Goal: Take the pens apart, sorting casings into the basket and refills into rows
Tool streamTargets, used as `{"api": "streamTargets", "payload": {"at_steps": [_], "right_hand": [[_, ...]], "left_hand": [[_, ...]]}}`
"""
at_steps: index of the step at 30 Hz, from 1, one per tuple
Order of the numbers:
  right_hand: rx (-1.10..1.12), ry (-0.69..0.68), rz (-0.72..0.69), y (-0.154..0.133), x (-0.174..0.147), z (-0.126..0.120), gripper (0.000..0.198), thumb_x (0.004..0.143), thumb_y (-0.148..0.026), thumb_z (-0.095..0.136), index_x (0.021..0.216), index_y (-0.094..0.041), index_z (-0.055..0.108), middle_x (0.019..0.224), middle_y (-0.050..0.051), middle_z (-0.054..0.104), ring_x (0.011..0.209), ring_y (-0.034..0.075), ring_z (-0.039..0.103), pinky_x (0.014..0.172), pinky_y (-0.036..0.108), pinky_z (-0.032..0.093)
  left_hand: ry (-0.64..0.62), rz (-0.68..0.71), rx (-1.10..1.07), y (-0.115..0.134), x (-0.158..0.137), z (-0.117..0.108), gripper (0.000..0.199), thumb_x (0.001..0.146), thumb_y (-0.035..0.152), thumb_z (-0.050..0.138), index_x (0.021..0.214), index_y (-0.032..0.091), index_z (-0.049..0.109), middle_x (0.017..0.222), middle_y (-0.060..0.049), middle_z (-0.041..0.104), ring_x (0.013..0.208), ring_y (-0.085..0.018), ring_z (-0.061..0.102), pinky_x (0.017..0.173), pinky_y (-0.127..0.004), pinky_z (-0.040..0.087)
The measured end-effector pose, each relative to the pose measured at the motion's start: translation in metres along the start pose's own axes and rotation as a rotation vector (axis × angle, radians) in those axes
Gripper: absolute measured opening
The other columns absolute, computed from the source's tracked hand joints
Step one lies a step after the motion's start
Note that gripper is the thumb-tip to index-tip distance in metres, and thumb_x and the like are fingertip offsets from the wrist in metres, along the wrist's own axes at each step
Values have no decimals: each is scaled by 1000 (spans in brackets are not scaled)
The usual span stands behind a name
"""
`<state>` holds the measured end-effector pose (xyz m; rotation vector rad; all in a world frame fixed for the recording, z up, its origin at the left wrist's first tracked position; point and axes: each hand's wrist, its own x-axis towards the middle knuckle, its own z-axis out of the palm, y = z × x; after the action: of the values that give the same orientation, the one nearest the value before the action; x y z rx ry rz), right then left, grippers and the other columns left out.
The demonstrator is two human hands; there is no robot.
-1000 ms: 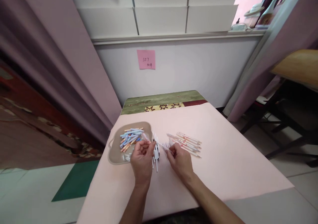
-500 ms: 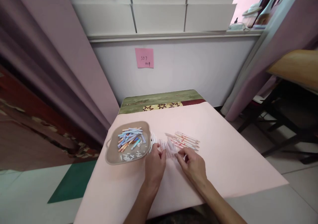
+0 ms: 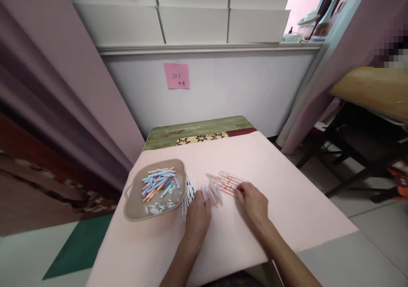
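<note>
My left hand (image 3: 198,217) rests on the table, fingers curled together at the near-left side of a group of clear plastic tubes (image 3: 214,193). Whatever lies under its fingertips is hidden. Thumb and fingers of my right hand (image 3: 253,204) pinch the near end of a slim pen with red markings (image 3: 230,181), one of several lying side by side. Between my left hand and the tray, thin white sticks with dark parts, like pen refills (image 3: 190,187), lie in a bundle. The beige tray (image 3: 134,215) holds blue, purple and orange pen parts (image 3: 159,183) and small white pieces (image 3: 157,208).
A pale pink cover lies over the table (image 3: 287,219), with a green patterned strip (image 3: 197,130) at its far end. Behind stands a white wall with a pink note (image 3: 177,75). A dark chair (image 3: 353,142) is at the right, curtains on both sides.
My right hand has left the clear tubes and moved right to the red-marked pens. The left hand stays by the tubes. The whole view has shifted slightly.
</note>
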<state>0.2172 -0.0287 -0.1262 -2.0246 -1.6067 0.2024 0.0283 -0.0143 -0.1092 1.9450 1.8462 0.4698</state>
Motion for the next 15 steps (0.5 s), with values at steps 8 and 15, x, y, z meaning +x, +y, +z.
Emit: {"api": "streamTargets", "payload": {"at_steps": [8,15], "right_hand": [[-187,-42,-75,-2,-14,-6,8,85,-31,58,82,-25,61,83,0,64,76,17,58,57,26,28],[-257,-90,-124,2,-16,-12,10,88,-22,51,81,-23,58,82,3,64,75,19,57,60,29,29]], "left_hand": [[18,-29,-172,-11,3,-1,27,86,32,49,107,16,54,79,-8,69,80,-25,66,64,-29,40],[3,6,-38,-18,2,-5,18,88,19,41,89,17,58,84,-12,70,82,-25,66,68,-31,39]]}}
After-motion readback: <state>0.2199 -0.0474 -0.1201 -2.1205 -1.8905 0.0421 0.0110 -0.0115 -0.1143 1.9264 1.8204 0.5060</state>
